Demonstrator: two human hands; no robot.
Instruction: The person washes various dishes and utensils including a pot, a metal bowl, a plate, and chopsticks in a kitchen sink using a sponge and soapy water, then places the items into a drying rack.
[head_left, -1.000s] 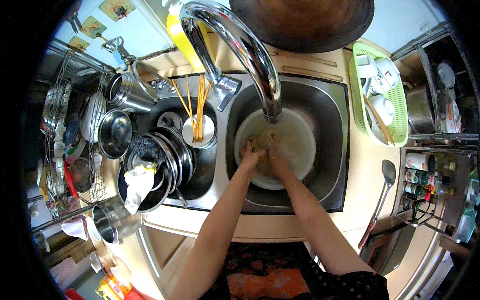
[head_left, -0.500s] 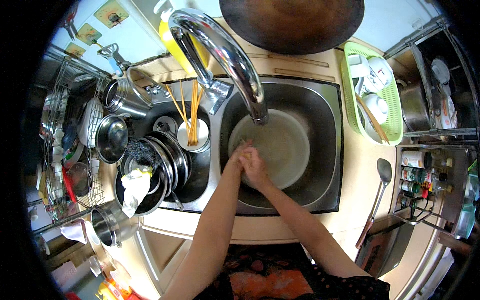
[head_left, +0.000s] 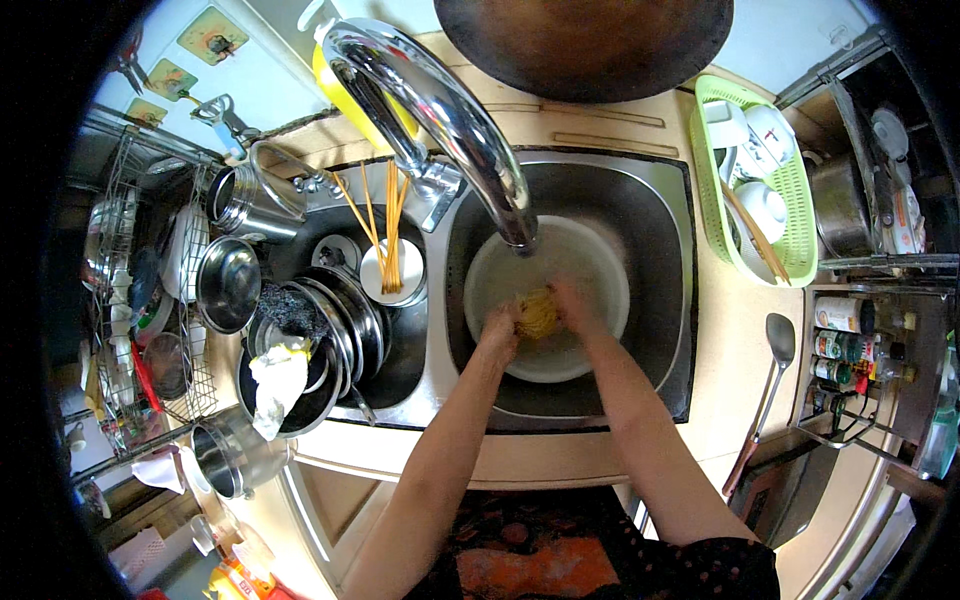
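Both my hands are down in a round pale basin (head_left: 480,265) of cloudy water, which stands in the right-hand sink bowl (head_left: 655,330). Between them is a wad of yellow, stringy, mesh-like material (head_left: 538,313); I cannot make out whether it is a scrubber or a cloth. My left hand (head_left: 502,328) is closed on the wad's left side. On the right, my right hand (head_left: 580,308) is beside it, its fingers smeared by motion and partly under the water. The chrome tap (head_left: 510,205) arches over the basin, and no running water shows from its spout.
Stacked metal pans (head_left: 345,325) with a dark scouring pad fill the left sink bowl, beside a white cup (head_left: 395,275) and chopsticks (head_left: 393,225). At right are a green dish basket (head_left: 795,200) and a long-handled spatula (head_left: 780,340). A large wok (head_left: 585,45) leans behind.
My hands were pressed together at the basin's left side. Now they are apart, the right one further right, and the yellow wad shows between them. The view has shifted slightly.
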